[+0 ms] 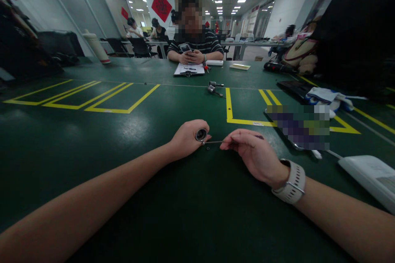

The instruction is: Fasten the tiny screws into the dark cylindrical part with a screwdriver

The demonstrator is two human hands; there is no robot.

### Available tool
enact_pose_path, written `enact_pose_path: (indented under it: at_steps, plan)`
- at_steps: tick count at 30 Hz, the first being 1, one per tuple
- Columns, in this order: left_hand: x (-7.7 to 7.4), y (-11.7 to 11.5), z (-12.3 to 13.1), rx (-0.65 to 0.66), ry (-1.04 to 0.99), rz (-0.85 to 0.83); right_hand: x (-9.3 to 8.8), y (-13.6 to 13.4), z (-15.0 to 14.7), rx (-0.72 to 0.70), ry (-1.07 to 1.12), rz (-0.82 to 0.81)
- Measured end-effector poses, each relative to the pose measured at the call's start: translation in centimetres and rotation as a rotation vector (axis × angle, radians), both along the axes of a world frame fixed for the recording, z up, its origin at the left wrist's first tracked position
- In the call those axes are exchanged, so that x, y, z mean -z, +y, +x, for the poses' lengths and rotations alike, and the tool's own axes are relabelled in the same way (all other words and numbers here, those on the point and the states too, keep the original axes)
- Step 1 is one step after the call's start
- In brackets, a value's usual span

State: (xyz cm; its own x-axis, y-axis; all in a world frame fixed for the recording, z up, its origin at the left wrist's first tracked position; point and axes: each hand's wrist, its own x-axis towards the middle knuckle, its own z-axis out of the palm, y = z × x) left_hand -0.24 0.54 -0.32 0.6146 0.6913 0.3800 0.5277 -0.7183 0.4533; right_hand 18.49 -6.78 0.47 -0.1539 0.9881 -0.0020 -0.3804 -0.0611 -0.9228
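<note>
My left hand point(189, 139) is closed around a round metal part point(201, 134), whose hollow dark end faces me. From my right hand point(247, 148), closed in a pinch, a thin metal rod point(213, 142) runs left to the lower edge of that part. A dark bit point(259, 137) shows at the back of the right hand; whether it belongs to the rod I cannot tell. Just below the rod, a tiny dark ring, perhaps a nut point(207, 148), is seen against the green table point(148, 197). My fingers hide most of the metal part and the rod's other end.
Farther out lie several small metal pieces point(214, 88). Opposite sits a person point(196, 43) holding a phone, with a clipboard point(189, 69) in front. To the right are a partly blurred phone-like slab point(296, 129), a white device point(370, 178) and a cloth point(328, 98). Yellow tape point(229, 107) marks the table.
</note>
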Motion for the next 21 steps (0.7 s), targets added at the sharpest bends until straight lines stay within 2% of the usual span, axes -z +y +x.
enact_pose_path:
  at_steps: [6,10,18,21]
  plan:
    - [-0.03,-0.07,-0.01,0.002,-0.001,0.001,0.25,-0.29,-0.16,0.026,-0.116,0.066]
    - [-0.07,-0.11,0.05,0.007,0.003,0.016,0.52,-0.46,-0.08,-0.021,-0.272,0.118]
    - [-0.17,-0.19,0.01,0.028,0.018,0.001,0.54,-0.51,0.03,0.072,-0.190,0.222]
    - [-0.20,-0.25,0.01,0.037,0.016,0.009,0.37,-0.68,-0.07,0.031,-0.284,0.262]
